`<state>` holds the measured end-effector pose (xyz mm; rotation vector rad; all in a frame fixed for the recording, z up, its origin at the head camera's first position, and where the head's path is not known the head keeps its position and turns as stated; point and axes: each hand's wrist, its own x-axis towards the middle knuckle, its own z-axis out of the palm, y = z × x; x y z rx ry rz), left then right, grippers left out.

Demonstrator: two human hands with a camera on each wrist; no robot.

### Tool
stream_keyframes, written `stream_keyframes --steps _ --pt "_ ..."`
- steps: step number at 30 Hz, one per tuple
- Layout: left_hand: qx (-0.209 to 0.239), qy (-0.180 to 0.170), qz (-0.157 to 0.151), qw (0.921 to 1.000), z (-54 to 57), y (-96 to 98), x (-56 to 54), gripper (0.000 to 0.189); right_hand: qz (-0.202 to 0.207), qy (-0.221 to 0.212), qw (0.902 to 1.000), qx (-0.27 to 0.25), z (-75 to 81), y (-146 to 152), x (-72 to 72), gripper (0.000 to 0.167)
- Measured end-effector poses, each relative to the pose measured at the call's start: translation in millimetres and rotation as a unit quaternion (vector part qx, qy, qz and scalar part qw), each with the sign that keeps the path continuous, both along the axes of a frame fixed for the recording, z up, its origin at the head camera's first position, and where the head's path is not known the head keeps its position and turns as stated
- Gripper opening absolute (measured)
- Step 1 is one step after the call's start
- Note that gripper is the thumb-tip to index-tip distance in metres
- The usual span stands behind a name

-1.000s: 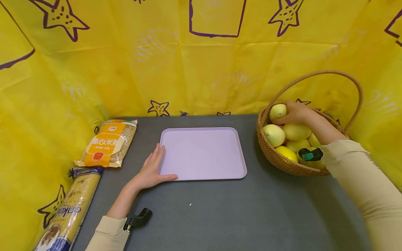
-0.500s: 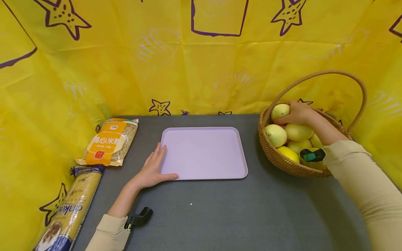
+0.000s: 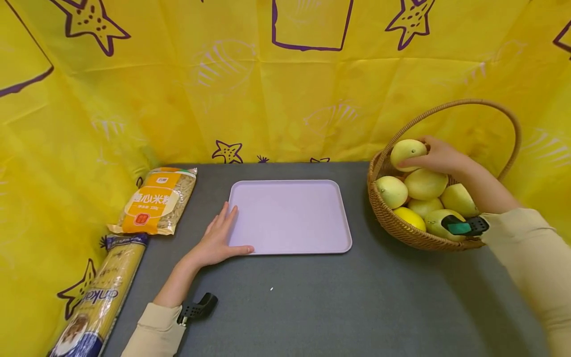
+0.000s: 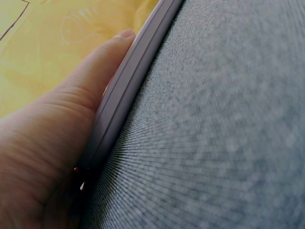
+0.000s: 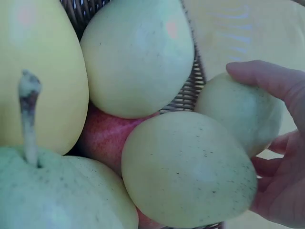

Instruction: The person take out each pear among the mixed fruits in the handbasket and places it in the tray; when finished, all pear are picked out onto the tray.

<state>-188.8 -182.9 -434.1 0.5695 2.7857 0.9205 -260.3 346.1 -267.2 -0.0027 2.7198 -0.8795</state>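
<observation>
My right hand is curled round 1 pale yellow-green fruit, thumb across its near side, at the far left part of the wicker basket. Whether this fruit touches those under it I cannot tell. The left limb of the arched handle and the basket wall stand between it and the lilac tray. More pale fruits crowd beneath my hand, with 1 brighter yellow fruit by the near wall.

My left hand is spread wide at the tray's near left corner, fingers over the left edge, thumb along the near edge. Left of it on the grey counter lie 2 packs: an orange-labelled bag and, nearer me, a long pasta pack. A white speck lies in front of the tray. Yellow printed cloth hangs behind.

The right wrist view plainly shows a red fruit wedged under the pale ones and an upright stem, details I cannot make out from my head view. The left wrist view shows my thumb touching the tray's ridged outer side.
</observation>
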Motion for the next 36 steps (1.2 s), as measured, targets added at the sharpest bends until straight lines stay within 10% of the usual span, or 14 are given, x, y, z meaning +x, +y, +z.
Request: stream_keyframes --steps 8,13,29,36 --pt "0.002 -0.001 0.003 1.0000 -0.2 -1.1 1.8 0.115 -0.006 -0.011 0.9971 -0.075 9.4 0.9 15.7 0.093" --pt "0.003 -0.001 0.003 1.0000 0.0 -2.0 2.1 0.115 -0.013 -0.012 0.9782 -0.207 11.1 -2.0 28.6 0.071" --pt "0.001 -0.010 -0.001 0.9999 1.6 -1.6 -1.4 0.115 0.067 -0.025 0.8132 -0.578 -3.7 -27.9 66.4 0.038" --pt "0.004 -0.008 0.000 1.0000 1.2 -1.1 -0.4 0.114 0.084 -0.042 0.7795 -0.619 -10.7 -52.7 84.0 0.039"
